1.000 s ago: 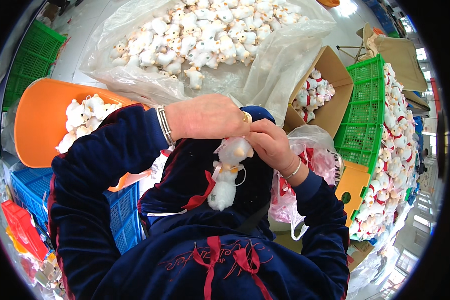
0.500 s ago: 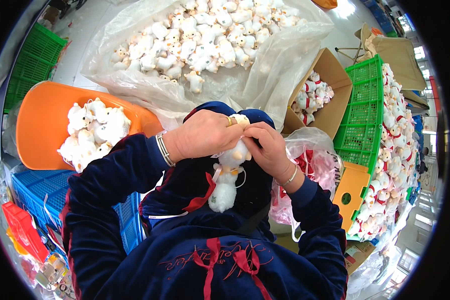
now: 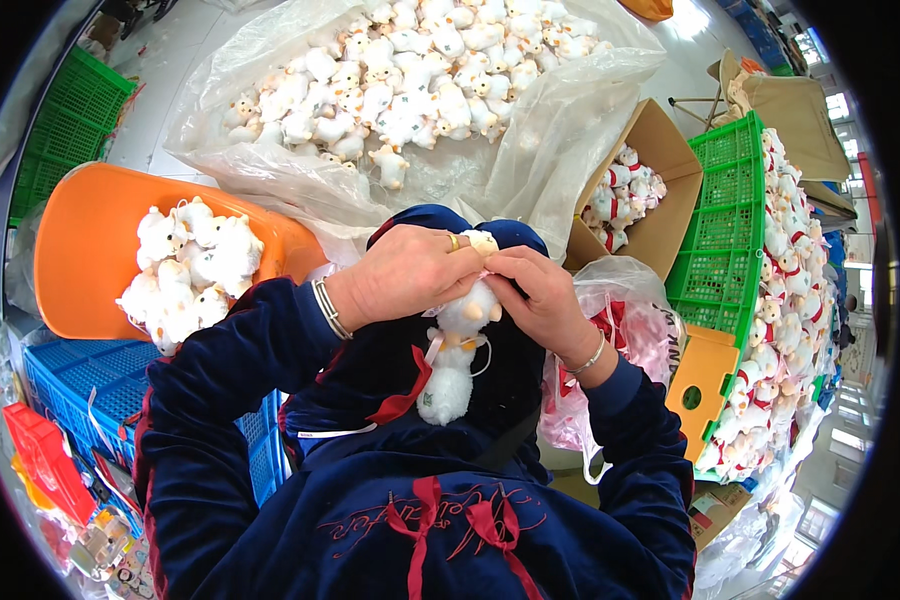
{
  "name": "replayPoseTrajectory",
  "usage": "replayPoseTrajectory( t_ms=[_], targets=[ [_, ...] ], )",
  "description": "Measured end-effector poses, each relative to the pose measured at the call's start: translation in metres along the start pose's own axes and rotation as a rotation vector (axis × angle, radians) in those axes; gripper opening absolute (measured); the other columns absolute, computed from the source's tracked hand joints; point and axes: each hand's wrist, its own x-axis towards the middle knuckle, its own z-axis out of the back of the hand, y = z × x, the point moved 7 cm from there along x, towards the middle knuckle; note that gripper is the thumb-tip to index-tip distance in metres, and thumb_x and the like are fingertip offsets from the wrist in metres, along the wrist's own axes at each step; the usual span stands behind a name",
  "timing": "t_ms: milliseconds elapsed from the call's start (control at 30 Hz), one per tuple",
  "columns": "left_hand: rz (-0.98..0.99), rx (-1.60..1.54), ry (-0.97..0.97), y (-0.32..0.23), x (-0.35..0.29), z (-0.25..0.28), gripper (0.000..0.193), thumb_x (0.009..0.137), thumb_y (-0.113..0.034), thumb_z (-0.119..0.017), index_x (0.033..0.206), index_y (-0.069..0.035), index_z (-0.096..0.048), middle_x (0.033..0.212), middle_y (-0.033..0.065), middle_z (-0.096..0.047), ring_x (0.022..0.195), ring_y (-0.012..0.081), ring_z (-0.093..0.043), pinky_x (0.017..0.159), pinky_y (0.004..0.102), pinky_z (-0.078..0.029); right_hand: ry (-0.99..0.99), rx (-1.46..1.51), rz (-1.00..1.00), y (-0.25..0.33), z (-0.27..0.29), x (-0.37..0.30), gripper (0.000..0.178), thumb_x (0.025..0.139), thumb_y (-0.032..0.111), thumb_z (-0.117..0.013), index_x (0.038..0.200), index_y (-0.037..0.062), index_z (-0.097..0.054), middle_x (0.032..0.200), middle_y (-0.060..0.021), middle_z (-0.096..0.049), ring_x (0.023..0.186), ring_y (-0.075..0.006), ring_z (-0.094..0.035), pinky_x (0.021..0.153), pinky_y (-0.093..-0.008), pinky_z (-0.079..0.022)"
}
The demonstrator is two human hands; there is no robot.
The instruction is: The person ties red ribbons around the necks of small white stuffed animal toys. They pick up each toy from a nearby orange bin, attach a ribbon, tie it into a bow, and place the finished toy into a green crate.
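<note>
Over my lap, my left hand (image 3: 407,277) and my right hand (image 3: 542,298) meet with fingertips pinched together on a small white plush toy (image 3: 468,312). Its pale head shows above the fingers and its body hangs below them. What the fingertips pinch at its neck is mostly hidden, though a bit of pink shows there. Just below, a second white plush toy (image 3: 444,394) lies on my lap, with a thin white loop at its side. A red ribbon (image 3: 405,393) with a pale end rests to the left of it.
Ahead, a clear plastic sheet (image 3: 560,130) bears a heap of white plush toys (image 3: 410,85). An orange chair (image 3: 80,260) at left holds several more, above a blue crate (image 3: 80,375). At right stand a cardboard box (image 3: 670,165), a green crate (image 3: 715,240) and a pink-filled plastic bag (image 3: 610,340).
Both hands keep their pinch on the plush toy at nearly the same place. My left forearm has shifted slightly to the right.
</note>
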Motion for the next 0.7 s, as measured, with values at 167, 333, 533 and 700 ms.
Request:
replayPoseTrajectory(
  t_ms=[167, 333, 533, 700],
  targets=[
    [0.018, 0.004, 0.021, 0.000, 0.000, 0.000, 0.012, 0.088, -0.015, -0.074, 0.092, -0.008, -0.065, 0.079, 0.0060, -0.065, 0.071, 0.0252, -0.068, 0.062, 0.0373, -0.054, -0.013, -0.028, -0.020, -0.002, -0.001, -0.001, 0.018, 0.087, 0.000, -0.075, 0.104, 0.0001, -0.068, 0.099, -0.0142, -0.070, 0.086, -0.0314, -0.069, 0.074, -0.0365, -0.056],
    [0.052, -0.048, -0.003, -0.001, 0.000, 0.004, 0.012, 0.089, -0.015, -0.074, 0.095, -0.008, -0.067, 0.082, 0.0068, -0.066, 0.073, 0.0260, -0.068, 0.063, 0.0375, -0.054, 0.006, -0.062, -0.050, 0.000, -0.002, 0.003, 0.017, 0.087, 0.001, -0.074, 0.103, 0.0012, -0.068, 0.095, -0.0137, -0.068, 0.083, -0.0320, -0.068, 0.073, -0.0375, -0.055],
    [0.187, -0.186, 0.018, 0.012, -0.011, -0.004, 0.018, 0.093, -0.023, -0.071, 0.097, -0.007, -0.064, 0.080, 0.0107, -0.066, 0.075, 0.0321, -0.068, 0.067, 0.0428, -0.054, 0.088, -0.076, -0.064, 0.008, -0.001, 0.012, 0.014, 0.088, 0.002, -0.072, 0.101, 0.0024, -0.067, 0.089, -0.0132, -0.062, 0.079, -0.0333, -0.064, 0.070, -0.0405, -0.053],
    [0.264, -0.300, -0.012, 0.015, -0.014, -0.005, 0.017, 0.093, -0.021, -0.072, 0.094, -0.006, -0.065, 0.081, 0.0128, -0.065, 0.075, 0.0327, -0.068, 0.066, 0.0424, -0.053, 0.110, -0.105, -0.048, 0.007, -0.003, 0.012, 0.013, 0.088, 0.002, -0.072, 0.100, 0.0028, -0.067, 0.088, -0.0127, -0.061, 0.077, -0.0328, -0.063, 0.068, -0.0400, -0.052]
  ],
)
